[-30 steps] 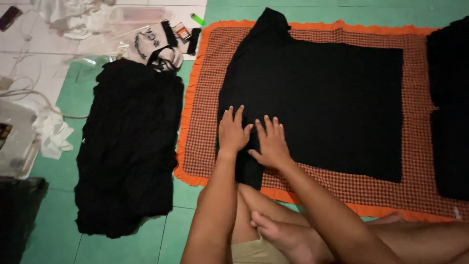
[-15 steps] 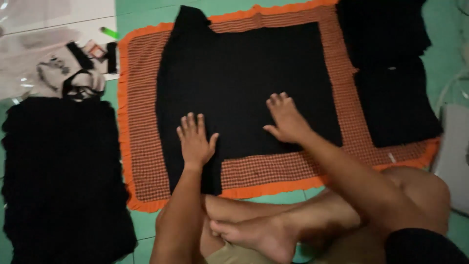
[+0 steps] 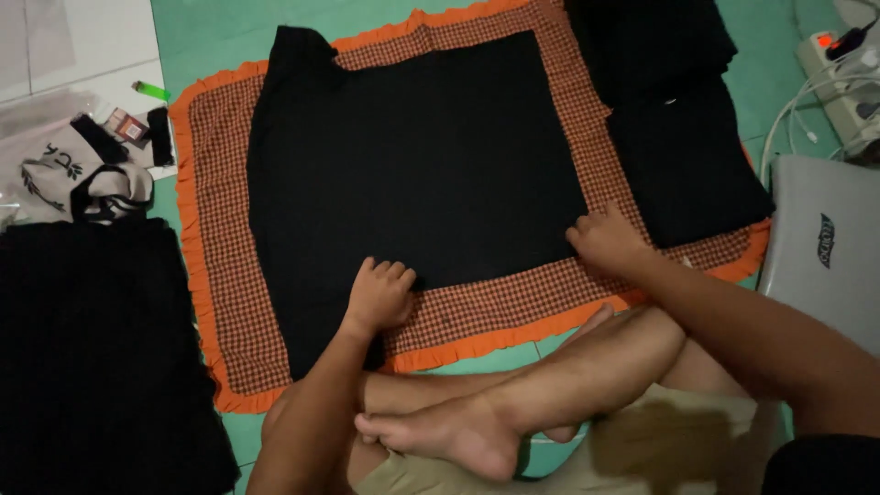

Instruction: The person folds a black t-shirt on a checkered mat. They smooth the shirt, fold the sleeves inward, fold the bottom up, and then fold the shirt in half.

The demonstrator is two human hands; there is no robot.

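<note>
Pinching the near edge of a black garment (image 3: 412, 174), with fingers of the left hand (image 3: 380, 295) curled together on the hem where cloth meets the checked mat (image 3: 513, 298). Gripping the same hem at its right corner, with right hand (image 3: 607, 240) fingers bent and closed on the fabric. Lying flat and smoothed across the orange-frilled mat, body spread wide, one sleeve reaching toward the far left corner. Judged from the lie of the cloth: spreading looks done, no fold yet made in this piece. Stacked at the mat's far right, folded black garments (image 3: 674, 119), seemingly finished. Waiting on the green floor at left, a dark knitted pile (image 3: 92, 357). Beyond that, a pale cloth bag (image 3: 64, 174) with dark leaf print and black handles, a small reddish packet (image 3: 124, 126) beside it, a green lighter (image 3: 151, 90) on white tile. At right, a grey laptop lid (image 3: 825, 257) with a small dark badge, and a white power strip (image 3: 839, 64) with a red glowing switch.
</note>
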